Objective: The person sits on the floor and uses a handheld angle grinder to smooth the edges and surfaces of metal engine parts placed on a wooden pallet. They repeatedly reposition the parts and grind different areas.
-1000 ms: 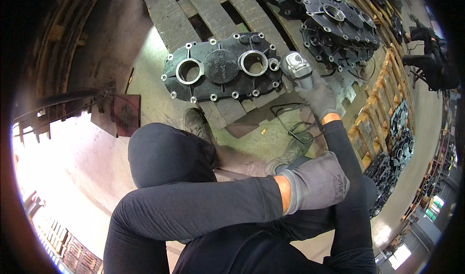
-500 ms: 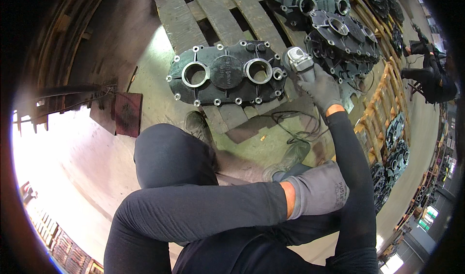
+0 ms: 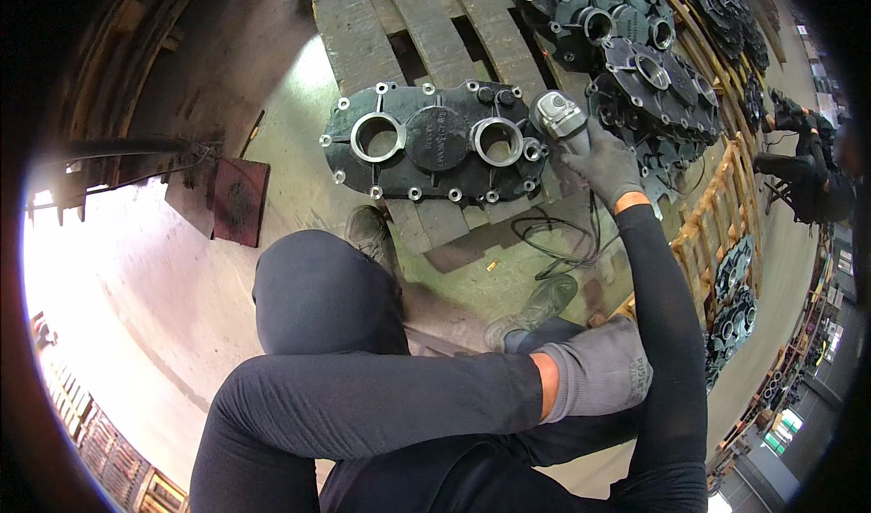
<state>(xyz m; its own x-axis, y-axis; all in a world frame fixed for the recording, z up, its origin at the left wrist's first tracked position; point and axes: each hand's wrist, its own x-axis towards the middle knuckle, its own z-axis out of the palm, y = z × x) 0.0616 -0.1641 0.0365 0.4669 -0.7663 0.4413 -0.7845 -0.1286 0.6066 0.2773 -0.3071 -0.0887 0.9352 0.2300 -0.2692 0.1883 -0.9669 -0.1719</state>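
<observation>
So the silver power tool (image 3: pixel 558 114) is up at the right end of the big black cast housing (image 3: pixel 435 150), its head right at the edge of the right-hand bore, touching or just about. The housing lies flat on the wooden pallet (image 3: pixel 417 14), two large round openings and a ring of bolt holes facing up. My right hand (image 3: pixel 606 161), in a grey glove, has its fingers curled tight around the tool's body, arm stretched out in a black sleeve. My left hand (image 3: pixel 599 372), also gloved grey, is folded across my body and resting against the right arm near the elbow; fingers look loosely together, not gripping anything I can make out. Below the pallet edge there's a black cable (image 3: pixel 553 241) looped on the concrete floor (image 3: pixel 299 105), and both my shoes (image 3: pixel 372 232) are planted near it. More dark housings (image 3: pixel 635 68) are stacked on the pallet to the right, and a rusty plate (image 3: pixel 238 200) sits off left.
</observation>
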